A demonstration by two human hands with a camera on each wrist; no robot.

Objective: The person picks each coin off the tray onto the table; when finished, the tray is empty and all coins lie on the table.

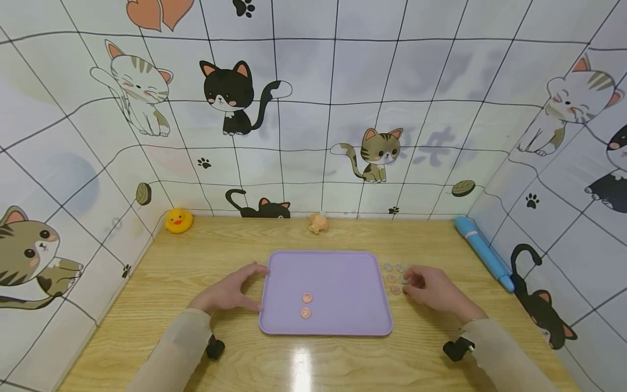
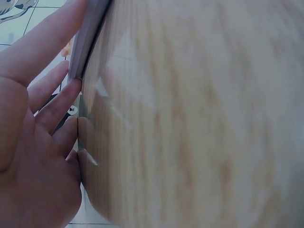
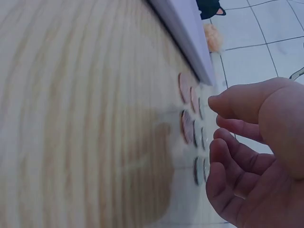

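Note:
A lavender tray (image 1: 343,294) lies flat on the wooden table. Two copper-coloured coins (image 1: 307,298) sit on it, one behind the other, left of its middle. At the tray's left rim is my left hand (image 1: 230,289), thumb and fingers spread along the edge and touching it; the left wrist view shows its fingers mostly straight. Right of the tray, my right hand (image 1: 433,291) hovers by a group of silver and copper coins (image 1: 392,278) on the table. In the right wrist view its fingers (image 3: 225,154) bend loosely above the coins (image 3: 186,127), with nothing visible between them and the thumb.
A yellow rubber duck (image 1: 178,221) stands at the back left corner. Behind the tray is a small orange figure (image 1: 318,223). A blue pen-like tube (image 1: 485,253) lies along the right wall. Cat-printed walls (image 1: 313,125) enclose the back and sides.

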